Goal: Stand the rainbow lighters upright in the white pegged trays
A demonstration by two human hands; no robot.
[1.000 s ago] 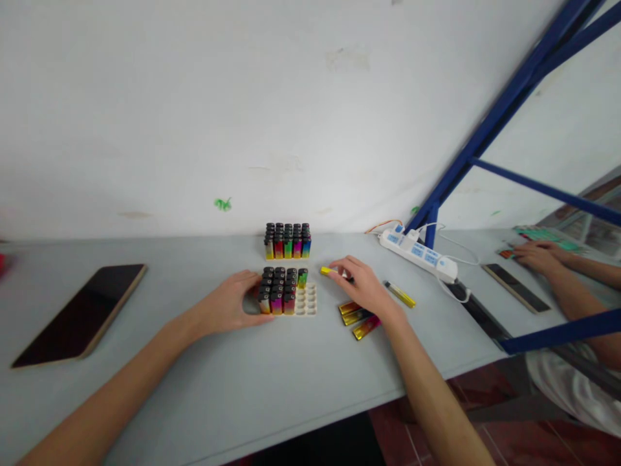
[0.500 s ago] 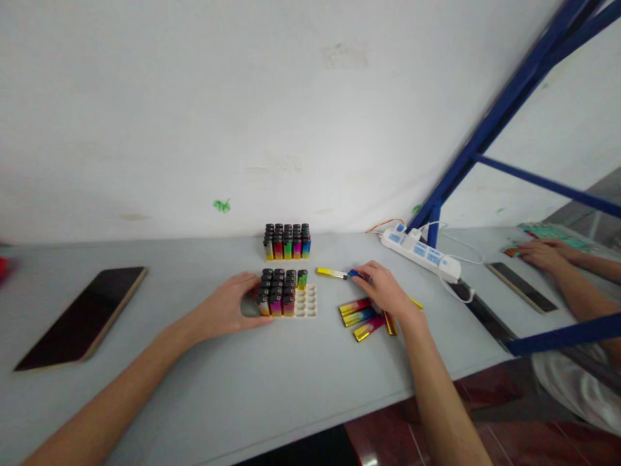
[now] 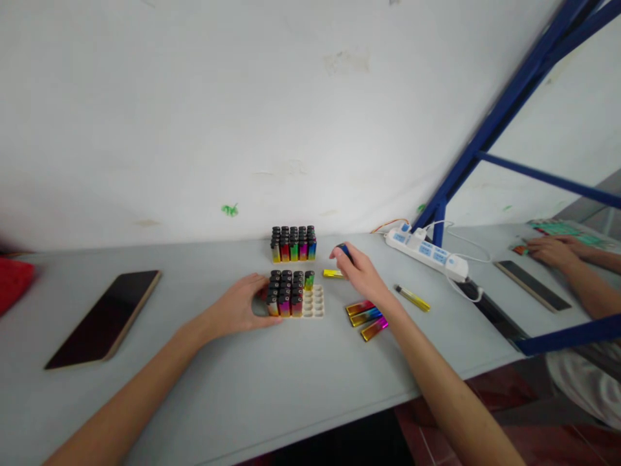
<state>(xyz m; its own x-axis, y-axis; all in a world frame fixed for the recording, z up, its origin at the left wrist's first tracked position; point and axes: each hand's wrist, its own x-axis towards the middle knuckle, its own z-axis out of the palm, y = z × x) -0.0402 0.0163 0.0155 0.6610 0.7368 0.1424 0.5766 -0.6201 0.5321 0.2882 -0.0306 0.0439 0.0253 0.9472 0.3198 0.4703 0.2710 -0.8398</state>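
Observation:
My left hand (image 3: pixel 245 303) is curved round the left side of a white tray (image 3: pixel 315 304), thumb at the front and fingers behind. Upright lighters (image 3: pixel 285 294) with black tops fill the tray's left columns, and a green lighter (image 3: pixel 309 280) stands alone in the back of another column. Bare round sockets show on the right. My right hand (image 3: pixel 359 268) is closed on a dark blue lighter, mostly hidden by the fingers, above the table. Below it lie a yellow lighter (image 3: pixel 332 274) and several shiny multicoloured lighters (image 3: pixel 365 316), partly covered by my forearm.
A full block of lighters (image 3: pixel 294 244) stands near the wall. Another yellow lighter (image 3: pixel 412 298) lies right of my forearm. A power strip (image 3: pixel 427 252), blue frame (image 3: pixel 456 175), dark phone-like slab (image 3: pixel 104 317) and red item (image 3: pixel 14 281) surround the area. A co-worker's hands (image 3: pixel 553 249) are far right.
My right hand has lifted off the table and moved slightly left and back with the blue lighter. My left hand stays at the tray. The view has shifted slightly.

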